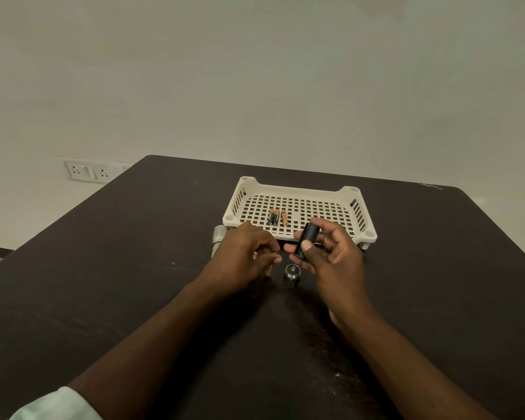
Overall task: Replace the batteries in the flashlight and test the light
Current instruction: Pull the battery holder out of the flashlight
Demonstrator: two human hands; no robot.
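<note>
My right hand (328,253) grips a black cylindrical battery holder (307,240), tilted, just in front of the tray. My left hand (244,256) hovers beside it with fingers curled; a thin brownish piece, perhaps a battery, shows under its fingertips (269,269), and I cannot tell whether it is held. The silver flashlight body (218,237) lies on the table, mostly hidden behind my left hand. A silver end cap (292,272) stands on the table between my hands. Three small batteries (277,217) lie side by side in the white perforated tray (297,189).
The dark table (119,268) runs to the wall behind the tray. A white wall socket plate (88,171) sits past the table's far left edge. A pale sleeve (58,404) covers my left forearm at the bottom left.
</note>
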